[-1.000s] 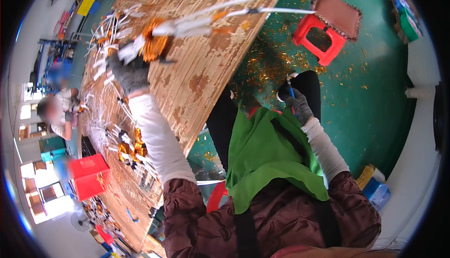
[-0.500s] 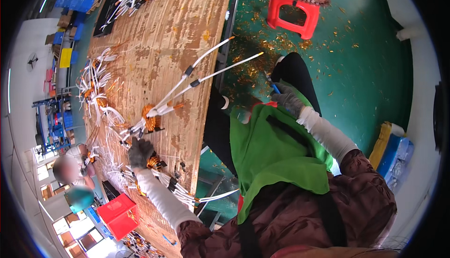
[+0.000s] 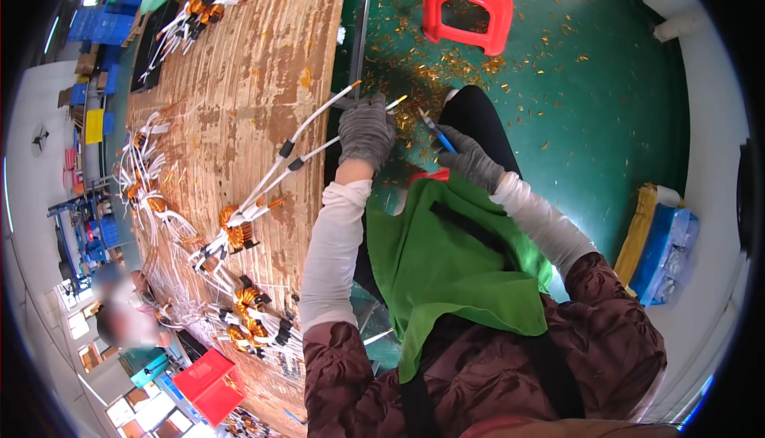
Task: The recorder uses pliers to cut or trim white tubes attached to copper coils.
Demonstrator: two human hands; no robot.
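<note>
Worn wooden table (image 3: 271,64) fills the left half of the view, with a green floor (image 3: 590,159) and gold-coloured scraps (image 3: 495,65) beyond its right edge. Over on the table's left side, a tangle of white-leaded coils (image 3: 155,203); down by its lower left, a red plastic bin (image 3: 199,374). Coming right, a copper-wound coil (image 3: 237,235) rests on the table, and from it two white-sleeved leads (image 3: 309,121) slant up and rightward, black bands partway along, their tips poking past the table's right edge. Now the left hand (image 3: 367,131), grey-gloved, just off that edge and clearly the nearer of the two: it sits over the lower lead (image 3: 320,150), whose yellowish tip shows beyond the knuckles, while the upper lead passes on its left. Forearm rising from below, back of the hand in view, fingers curled; whether they pinch that lead, can't tell. Farther right of the table, the right hand (image 3: 476,163) has its gloved fingers wrapped around blue-handled cutters (image 3: 446,142), by the look of them, forearm angling in from lower right, tool tip aimed up and left, near the lead ends but apart from them.
</note>
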